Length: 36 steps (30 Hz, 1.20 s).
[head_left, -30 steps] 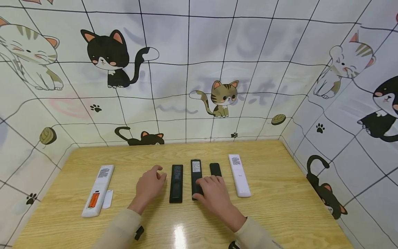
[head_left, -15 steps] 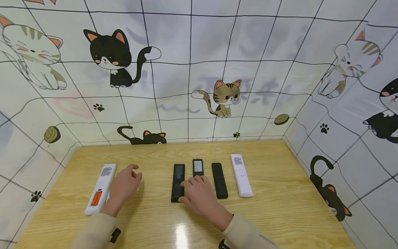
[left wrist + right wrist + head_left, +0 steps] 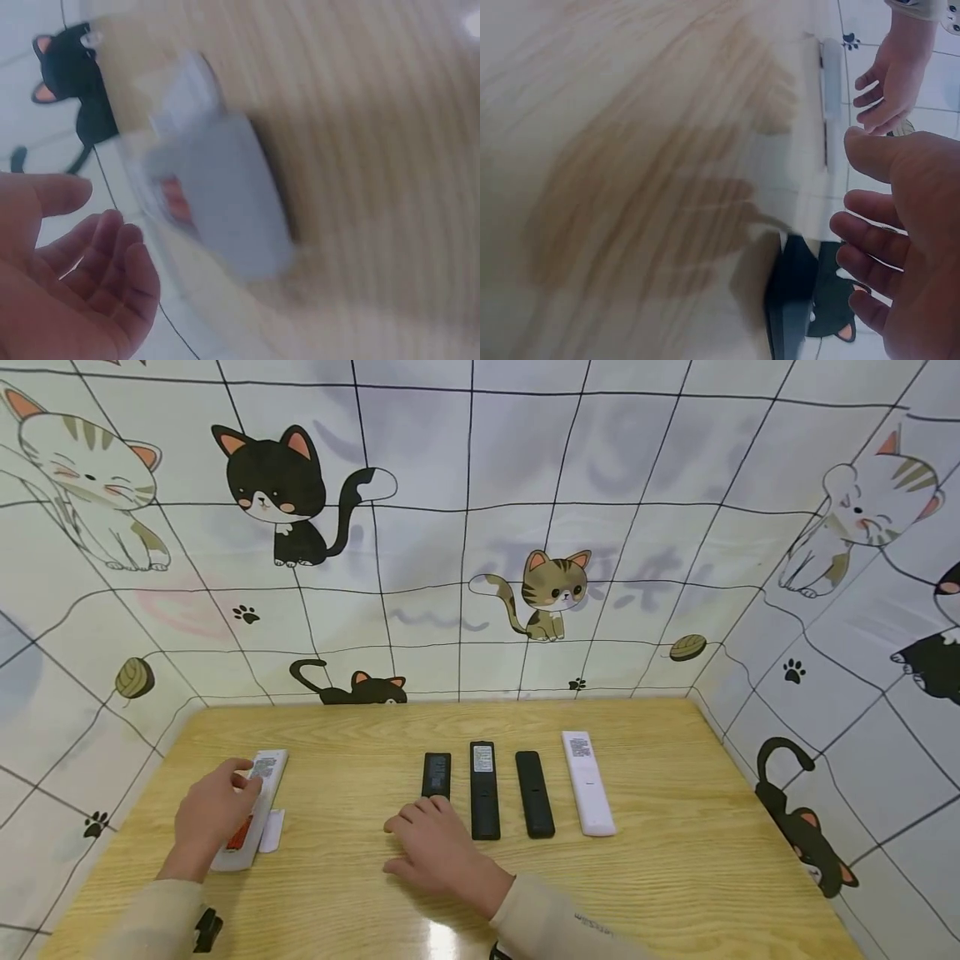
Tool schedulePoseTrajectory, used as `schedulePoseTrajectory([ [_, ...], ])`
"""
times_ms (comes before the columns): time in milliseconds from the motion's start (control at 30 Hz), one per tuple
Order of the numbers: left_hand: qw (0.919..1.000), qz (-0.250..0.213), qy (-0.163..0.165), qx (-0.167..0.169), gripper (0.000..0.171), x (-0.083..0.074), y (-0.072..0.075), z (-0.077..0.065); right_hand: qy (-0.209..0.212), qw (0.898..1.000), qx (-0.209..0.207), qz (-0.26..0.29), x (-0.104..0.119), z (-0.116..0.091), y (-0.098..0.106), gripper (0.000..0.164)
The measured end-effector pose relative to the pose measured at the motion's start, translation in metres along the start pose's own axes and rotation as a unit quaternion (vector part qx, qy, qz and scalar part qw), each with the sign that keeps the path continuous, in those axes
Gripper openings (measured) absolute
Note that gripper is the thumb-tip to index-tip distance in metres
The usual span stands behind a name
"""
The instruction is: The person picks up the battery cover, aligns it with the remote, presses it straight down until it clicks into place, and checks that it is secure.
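Observation:
At the table's left lies a white remote control, its battery compartment uncovered and showing orange-red batteries. Its white battery cover lies just right of it. My left hand hovers over this remote, fingers loosely bent and holding nothing; in the left wrist view a gap parts the hand from the blurred remote. My right hand is above the table, fingers spread and relaxed, covering the lower part of a black remote. Nothing is in its grasp in the right wrist view.
Right of that black remote lie a second black remote with a white label, a shorter black remote and a white remote, all back side up. A cat-patterned sheet rises behind and beside the wooden table.
Both hands have moved left. The left hand has come from beside the black remotes to the open white remote; the right has passed from the labelled black remote to the leftmost black one.

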<state>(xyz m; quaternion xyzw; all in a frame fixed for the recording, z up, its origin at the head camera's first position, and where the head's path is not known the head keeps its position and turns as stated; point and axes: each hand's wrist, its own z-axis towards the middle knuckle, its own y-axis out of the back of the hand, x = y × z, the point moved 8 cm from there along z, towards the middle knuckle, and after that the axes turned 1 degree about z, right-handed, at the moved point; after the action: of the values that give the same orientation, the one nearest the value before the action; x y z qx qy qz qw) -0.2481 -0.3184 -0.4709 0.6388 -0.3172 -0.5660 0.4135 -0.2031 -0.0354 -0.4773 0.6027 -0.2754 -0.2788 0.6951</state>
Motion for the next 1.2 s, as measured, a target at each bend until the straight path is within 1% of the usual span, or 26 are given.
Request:
schedulePoseTrajectory([
  [100, 0.9998, -0.003, 0.006, 0.021, 0.051, 0.020, -0.001, 0.000, 0.008, 1.000, 0.012, -0.011, 0.011, 0.010, -0.005, 0.045],
  [200, 0.9991, -0.009, 0.015, 0.037, 0.054, 0.032, -0.001, 0.000, 0.016, 1.000, 0.024, -0.008, 0.022, 0.020, -0.010, 0.043],
  [333, 0.9977, -0.019, 0.026, 0.059, 0.058, 0.039, -0.002, 0.003, 0.023, 0.999, 0.034, 0.003, 0.036, 0.035, -0.018, 0.044],
  [433, 0.9964, -0.027, 0.033, 0.073, 0.061, 0.044, -0.004, 0.003, 0.037, 0.998, 0.039, 0.014, 0.049, 0.046, -0.027, 0.047],
  [533, 0.9960, -0.030, 0.036, 0.077, 0.062, 0.049, -0.005, 0.002, 0.052, 0.997, 0.043, 0.026, 0.062, 0.057, -0.034, 0.050],
  [633, 0.9955, -0.034, 0.036, 0.080, 0.064, 0.054, -0.007, 0.002, 0.056, 0.997, 0.043, 0.025, 0.073, 0.068, -0.043, 0.050],
  [800, 0.9945, -0.047, 0.034, 0.088, 0.066, 0.058, -0.011, 0.005, 0.043, 0.998, 0.054, 0.002, 0.084, 0.084, -0.055, 0.052],
  [867, 0.9946, -0.047, 0.035, 0.085, 0.064, 0.059, -0.011, 0.006, 0.043, 0.997, 0.062, -0.015, 0.088, 0.089, -0.058, 0.056],
  [1000, 0.9943, -0.055, 0.037, 0.083, 0.063, 0.059, -0.013, 0.004, 0.056, 0.994, 0.075, -0.058, 0.100, 0.098, -0.062, 0.062],
  [1100, 0.9944, -0.057, 0.035, 0.082, 0.061, 0.057, -0.014, 0.004, 0.065, 0.990, 0.087, -0.088, 0.106, 0.102, -0.064, 0.061],
  [1200, 0.9943, -0.058, 0.038, 0.081, 0.059, 0.056, -0.014, 0.004, 0.067, 0.987, 0.101, -0.105, 0.107, 0.106, -0.066, 0.060],
])
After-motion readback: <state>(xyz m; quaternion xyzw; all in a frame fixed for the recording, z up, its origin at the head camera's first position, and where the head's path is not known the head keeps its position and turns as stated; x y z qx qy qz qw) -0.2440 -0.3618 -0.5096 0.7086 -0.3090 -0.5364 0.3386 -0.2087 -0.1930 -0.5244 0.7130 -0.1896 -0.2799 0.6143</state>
